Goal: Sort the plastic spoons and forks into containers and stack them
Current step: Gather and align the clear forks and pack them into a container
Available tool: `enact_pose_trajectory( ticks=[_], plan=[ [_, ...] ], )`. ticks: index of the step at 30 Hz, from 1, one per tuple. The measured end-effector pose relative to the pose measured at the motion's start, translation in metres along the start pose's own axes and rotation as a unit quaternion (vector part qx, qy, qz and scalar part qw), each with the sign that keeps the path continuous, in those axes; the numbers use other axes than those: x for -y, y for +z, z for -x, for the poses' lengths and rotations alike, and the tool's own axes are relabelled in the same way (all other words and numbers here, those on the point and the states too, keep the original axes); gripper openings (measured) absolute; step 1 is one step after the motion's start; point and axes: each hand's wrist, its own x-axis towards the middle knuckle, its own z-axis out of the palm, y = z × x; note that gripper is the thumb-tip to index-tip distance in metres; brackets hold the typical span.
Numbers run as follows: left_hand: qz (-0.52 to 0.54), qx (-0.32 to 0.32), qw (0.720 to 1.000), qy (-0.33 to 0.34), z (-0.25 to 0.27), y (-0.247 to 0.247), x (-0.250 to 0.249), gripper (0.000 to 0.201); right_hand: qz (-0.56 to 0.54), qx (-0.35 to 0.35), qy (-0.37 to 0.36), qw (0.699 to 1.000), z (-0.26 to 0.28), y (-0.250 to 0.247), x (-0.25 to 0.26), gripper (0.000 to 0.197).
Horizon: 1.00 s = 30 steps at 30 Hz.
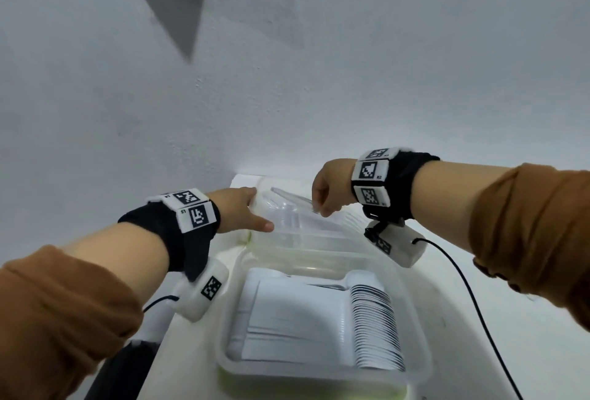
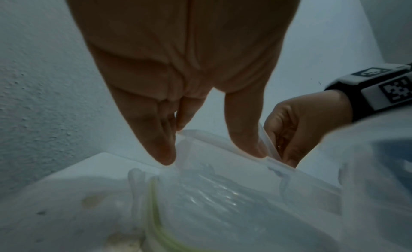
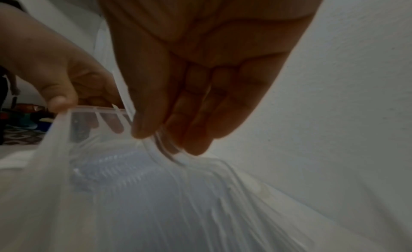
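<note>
Both hands have a grip on the far clear container (image 1: pixel 297 227), which sits tilted at the middle of the head view, just above the near one. Left hand (image 1: pixel 242 213) clasps its left rim: in the left wrist view the thumb (image 2: pixel 243 132) lies over the rim's edge and the other fingers (image 2: pixel 153 139) run down the outer wall. Right hand (image 1: pixel 329 190) is curled at the container's upper right corner; in the right wrist view its fingertips (image 3: pixel 196 141) pinch clear plastic there, though blur hides whether that is the rim alone or cutlery handles as well. Clear plastic forks or spoons (image 3: pixel 125 169) lie inside, too hazy to tell apart.

Lower in the head view a second clear container (image 1: pixel 415 320) rests on the white worktop (image 1: pixel 453 313), holding a tight row of white plastic spoons (image 1: pixel 373 329) with their bowls stacked at the right and their handles reaching left. A green-edged lid (image 2: pixel 156 218) shows under the tilted container in the left wrist view. Marker bands wrap both wrists, and a black cable (image 1: pixel 472 297) trails down the lower right of the frame.
</note>
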Motion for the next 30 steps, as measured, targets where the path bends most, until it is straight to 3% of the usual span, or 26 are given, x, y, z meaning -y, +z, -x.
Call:
enact_pose_trajectory(
  ticks=[10,14,17,20,26,30],
  plan=[
    [0.01,-0.006,1.0,0.014,-0.002,0.002,0.004,0.08,0.075,0.101,0.001,0.992,-0.023,0.012,0.013,0.005],
    [0.008,-0.009,1.0,0.015,-0.002,0.003,0.003,0.077,0.108,0.122,0.003,0.987,-0.028,0.017,0.017,0.017],
    [0.014,-0.011,1.0,0.019,-0.002,0.004,0.003,0.076,0.099,0.142,0.008,0.985,-0.028,0.019,0.019,0.003],
    [0.014,-0.01,1.0,0.021,-0.003,0.004,0.005,0.076,0.097,0.14,0.013,0.985,-0.028,0.02,0.02,0.016],
    [0.012,0.001,1.0,0.026,-0.003,0.002,0.006,0.071,0.069,0.096,0.037,0.992,-0.017,0.013,0.016,0.024],
    [0.041,-0.015,0.999,0.022,0.003,-0.004,0.003,0.082,0.012,0.074,0.043,0.996,-0.005,0.001,0.01,0.027]
  ],
)
